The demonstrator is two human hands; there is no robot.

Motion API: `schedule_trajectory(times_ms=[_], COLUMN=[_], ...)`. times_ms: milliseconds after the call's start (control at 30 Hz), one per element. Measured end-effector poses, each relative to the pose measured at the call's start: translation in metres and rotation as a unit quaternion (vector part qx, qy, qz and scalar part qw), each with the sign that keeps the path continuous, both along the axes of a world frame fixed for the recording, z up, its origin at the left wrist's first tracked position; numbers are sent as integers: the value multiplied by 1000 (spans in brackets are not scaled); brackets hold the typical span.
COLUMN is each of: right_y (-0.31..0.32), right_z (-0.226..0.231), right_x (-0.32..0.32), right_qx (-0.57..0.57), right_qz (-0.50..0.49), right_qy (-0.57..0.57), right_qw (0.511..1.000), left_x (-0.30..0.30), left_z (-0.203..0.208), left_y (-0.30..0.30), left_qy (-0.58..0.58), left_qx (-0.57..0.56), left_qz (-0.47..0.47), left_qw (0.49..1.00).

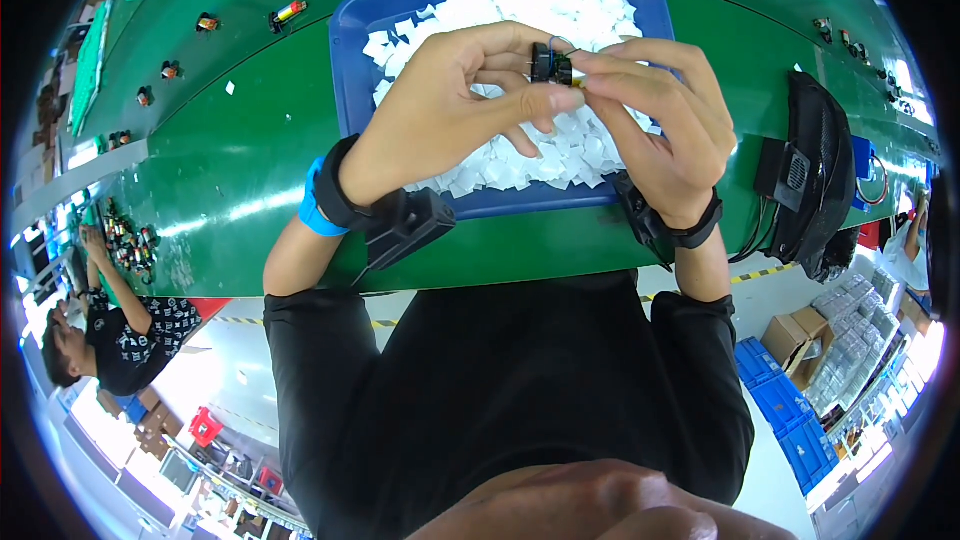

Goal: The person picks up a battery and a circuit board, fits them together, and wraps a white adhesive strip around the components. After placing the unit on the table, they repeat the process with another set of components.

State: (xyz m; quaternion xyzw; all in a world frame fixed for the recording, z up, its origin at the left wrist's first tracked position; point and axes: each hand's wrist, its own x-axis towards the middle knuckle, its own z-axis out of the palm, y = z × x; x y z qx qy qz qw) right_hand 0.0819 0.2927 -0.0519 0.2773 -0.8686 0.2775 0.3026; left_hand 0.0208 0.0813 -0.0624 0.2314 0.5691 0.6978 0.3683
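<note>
Above a blue tray (pixel 345 70) full of small white square pieces (pixel 570 155), I hold a small black electronic part (pixel 543 62) with thin wires. My left hand (pixel 425 105) is closed on it, with the thumb below and the index finger above. From the other side, my right hand (pixel 672 105) pinches its right end, where a thin wire and a yellow bit show. What exactly lies between the right fingertips is partly hidden. Each wrist wears a black strap with a black device; a light-blue band (pixel 318 198) is also on the left one.
Small wired assemblies, such as one with a red-yellow cylinder (pixel 290 12), dot the green table (pixel 250 140). A black bag (pixel 822 140) and a black box (pixel 783 172) stand at right. Far left, a co-worker (pixel 130 340) reaches toward a pile of parts (pixel 125 240). Blue crates (pixel 785 410) sit lower right.
</note>
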Motion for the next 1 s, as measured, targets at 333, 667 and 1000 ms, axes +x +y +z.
schedule_trajectory(times_ms=[333,667,1000], right_y=[1,-12,-20], right_z=[4,-1,-1], right_x=[10,18,23], right_qx=[-148,-360,-449], right_qz=[-86,-18,-13], right_qy=[-78,-283,-341], right_qw=[982,889,826], left_x=[-5,11,18], left_z=[-8,-5,-6], left_y=[4,13,12], left_qy=[6,89,324], left_qx=[92,81,-21], left_qz=[80,118,158], left_qw=[993,986,932])
